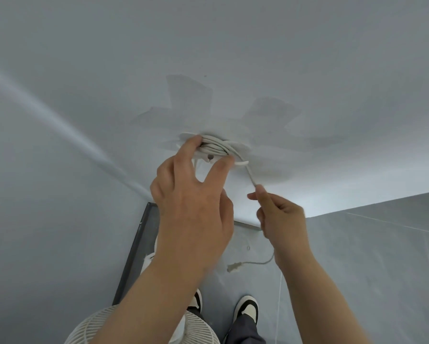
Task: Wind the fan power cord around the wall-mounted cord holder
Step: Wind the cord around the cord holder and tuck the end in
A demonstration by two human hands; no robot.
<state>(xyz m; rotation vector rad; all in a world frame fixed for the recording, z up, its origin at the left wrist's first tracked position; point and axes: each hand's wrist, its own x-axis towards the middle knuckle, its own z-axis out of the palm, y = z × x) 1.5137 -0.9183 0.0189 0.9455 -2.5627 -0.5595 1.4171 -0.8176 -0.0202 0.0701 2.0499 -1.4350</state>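
1. The left hand [193, 207] has its fingers [194, 142] spread apart and fairly straight; a fingertip and the thumb press on the wound coils at either side, holding them in place rather than curling round them.
2. The right hand [281, 219] has its fingers pinched together on the power cord [251, 176], a little below the holder, keeping that stretch taut.
3. The cord holder [233, 147] is a flat, pale, roughly round plastic piece fixed to the wall [307, 70]; a small dark screw head or stud shows at its middle.
4. Several turns of cord lie bundled around it, close-packed and slightly crossed. The cord is thin, round, off-white and smooth, with the stiffness of rubbery insulation.
5. Below the right hand the free tail hangs in a loose curve and ends in the plug [234, 267], which dangles clear of the floor as far as I can tell.
6. Judging from this, most of the winding is done; a short tail remains, perhaps a turn or two, plus securing the plug end.
7. The wall around the holder is matt grey-white with patched, uneven paint. The fan [124, 326], with its ribbed white grille, stands below beside the person's shoes.
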